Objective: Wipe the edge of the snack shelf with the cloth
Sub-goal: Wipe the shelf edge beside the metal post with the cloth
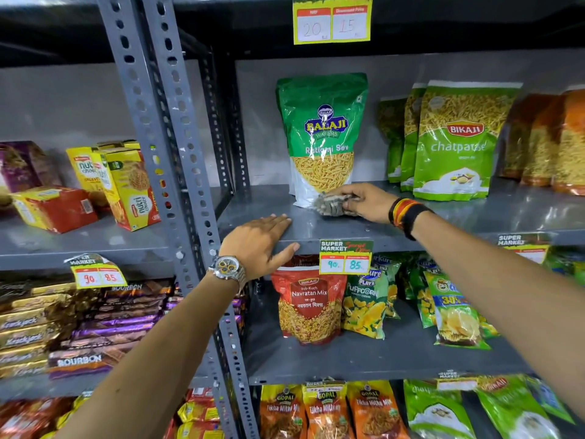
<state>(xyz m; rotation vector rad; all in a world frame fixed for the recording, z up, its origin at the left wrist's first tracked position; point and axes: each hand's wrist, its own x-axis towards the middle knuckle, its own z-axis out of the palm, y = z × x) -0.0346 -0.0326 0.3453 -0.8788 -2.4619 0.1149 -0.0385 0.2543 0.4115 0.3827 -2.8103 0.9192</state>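
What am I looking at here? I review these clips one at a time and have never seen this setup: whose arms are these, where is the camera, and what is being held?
There is no machine here. The one picture comes from a camera worn on a person's head, looking forward and down, so the two arms reaching in are that person's own. The right hand presses a bunched grey cloth onto the grey snack shelf, just in front of a green Balaji sev packet. The left hand, with a wristwatch, holds nothing; it rests on the shelf's front edge, thumb under the lip. More Bikaji packets stand to the right.
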